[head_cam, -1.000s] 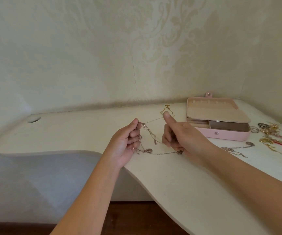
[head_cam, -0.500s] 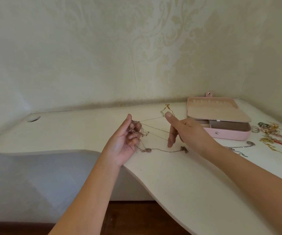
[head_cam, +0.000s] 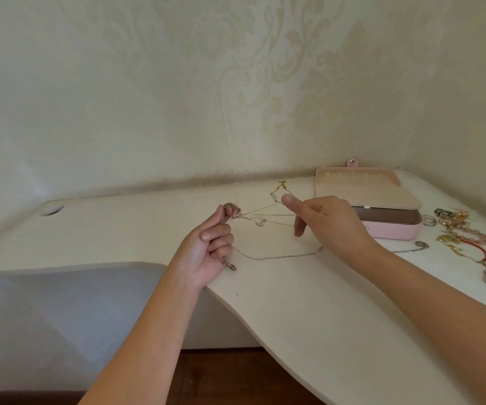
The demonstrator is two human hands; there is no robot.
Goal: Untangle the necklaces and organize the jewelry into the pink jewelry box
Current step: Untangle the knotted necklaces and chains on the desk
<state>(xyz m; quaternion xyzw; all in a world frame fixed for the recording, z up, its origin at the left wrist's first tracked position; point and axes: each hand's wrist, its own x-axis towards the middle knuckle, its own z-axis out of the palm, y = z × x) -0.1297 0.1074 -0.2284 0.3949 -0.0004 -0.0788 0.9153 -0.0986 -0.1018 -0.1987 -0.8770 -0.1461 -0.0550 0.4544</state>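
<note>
Here the left hand (head_cam: 206,247) pinches the necklaces (head_cam: 258,221), fist raised, while the right hand (head_cam: 335,223), fingers spread, touches their strands.

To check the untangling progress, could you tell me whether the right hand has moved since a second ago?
Yes. The right hand has shifted right, toward the pink jewelry box, and its fingers have opened.

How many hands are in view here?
2. The left hand grips a bunch of tangled chain near the desk's front edge; the right hand, thumb and forefinger spread, is beside it, before the pink jewelry box. None seem hidden.
</note>
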